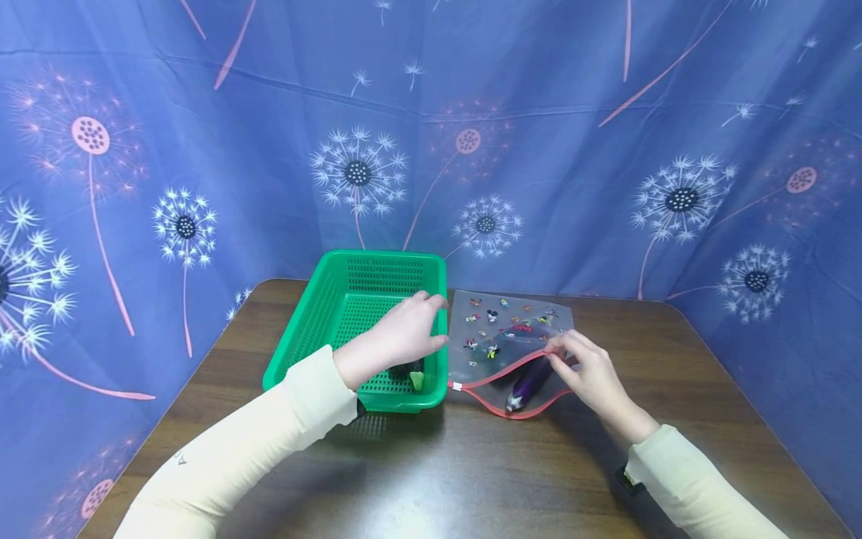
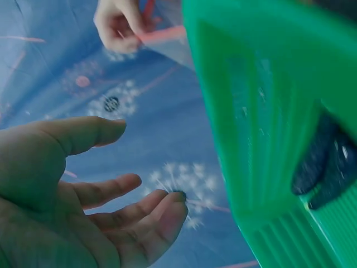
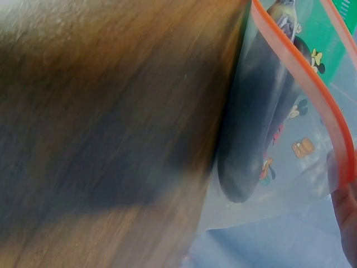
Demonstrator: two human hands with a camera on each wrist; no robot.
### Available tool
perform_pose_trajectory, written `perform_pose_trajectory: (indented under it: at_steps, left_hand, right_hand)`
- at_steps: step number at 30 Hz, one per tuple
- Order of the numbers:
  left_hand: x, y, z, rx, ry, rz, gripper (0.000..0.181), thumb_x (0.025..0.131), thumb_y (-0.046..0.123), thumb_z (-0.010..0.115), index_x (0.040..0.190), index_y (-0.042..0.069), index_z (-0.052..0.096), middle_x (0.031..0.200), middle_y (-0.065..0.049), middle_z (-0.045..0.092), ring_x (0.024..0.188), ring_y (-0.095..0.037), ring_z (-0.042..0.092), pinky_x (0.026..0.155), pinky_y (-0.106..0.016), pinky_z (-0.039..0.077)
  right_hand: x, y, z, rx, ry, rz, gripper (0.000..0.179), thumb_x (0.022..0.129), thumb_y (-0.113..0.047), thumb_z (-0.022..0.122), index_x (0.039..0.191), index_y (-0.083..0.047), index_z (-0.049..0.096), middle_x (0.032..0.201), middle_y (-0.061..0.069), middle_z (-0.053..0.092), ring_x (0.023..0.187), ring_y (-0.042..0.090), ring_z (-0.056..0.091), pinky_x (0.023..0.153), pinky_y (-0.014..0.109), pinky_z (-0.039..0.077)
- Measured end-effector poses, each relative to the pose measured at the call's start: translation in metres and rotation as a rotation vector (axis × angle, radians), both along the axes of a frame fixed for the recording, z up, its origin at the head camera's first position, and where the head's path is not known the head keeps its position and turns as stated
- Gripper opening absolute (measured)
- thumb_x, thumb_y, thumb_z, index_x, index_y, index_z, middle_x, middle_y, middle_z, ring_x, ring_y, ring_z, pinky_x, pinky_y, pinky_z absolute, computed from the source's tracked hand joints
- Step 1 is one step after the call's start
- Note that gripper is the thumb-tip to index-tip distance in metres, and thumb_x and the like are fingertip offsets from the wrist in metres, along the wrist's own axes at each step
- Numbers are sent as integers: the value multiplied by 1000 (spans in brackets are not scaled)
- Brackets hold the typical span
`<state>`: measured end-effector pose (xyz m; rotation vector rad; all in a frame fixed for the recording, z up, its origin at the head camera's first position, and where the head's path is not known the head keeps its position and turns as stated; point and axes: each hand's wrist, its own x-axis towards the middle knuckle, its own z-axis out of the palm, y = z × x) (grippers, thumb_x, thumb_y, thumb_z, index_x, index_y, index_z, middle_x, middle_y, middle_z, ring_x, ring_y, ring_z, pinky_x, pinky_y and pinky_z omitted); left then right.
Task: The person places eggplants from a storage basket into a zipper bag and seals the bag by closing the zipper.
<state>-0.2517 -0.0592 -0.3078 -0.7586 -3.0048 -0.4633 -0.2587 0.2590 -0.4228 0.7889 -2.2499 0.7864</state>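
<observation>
My left hand is over the right side of a green plastic basket, fingers relaxed and nothing held; in the left wrist view its palm is bare. Low in the basket lie dark, glossy, long items, one showing a light green end. With fingers and thumb, my right hand pinches the red zip edge of a clear cartoon-printed bag. The bag's mouth gapes toward me. Inside lies a purple eggplant; another dark shape shows behind it in the right wrist view.
The basket and bag stand side by side on a brown wooden table. A white slider sits at the left end of the bag's zip, close to the basket. Behind the table hangs a blue dandelion-print cloth.
</observation>
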Motion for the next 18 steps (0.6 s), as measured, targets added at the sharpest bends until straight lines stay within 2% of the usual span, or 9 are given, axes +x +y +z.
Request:
perform_pose_trajectory:
  at_steps: [5,12,18]
  left_hand:
    - [-20,-15,0,-3,-51,44,53,88,28,65,133,6,48,127,-13,53,113,-26,54,92,-40,46]
    - [-49,-32,-2,3,-164,128,54,90,29,62,136,5,45,136,-15,48,127,-31,44,98,-45,42]
    - [-71,-45,-6,-26,-254,169,58,92,30,58,140,3,40,141,-16,45,130,-33,41,102,-46,38]
  right_hand:
    - [0,1,-1,8,20,2,22,75,4,71,85,-14,65,81,-3,61,71,1,52,60,15,48]
    - [0,-1,1,4,20,1,32,70,10,73,86,-16,65,86,-5,62,73,3,55,60,14,47]
    - [0,-2,3,19,4,-29,30,70,8,73,86,-16,65,85,-7,62,71,3,55,58,19,49]
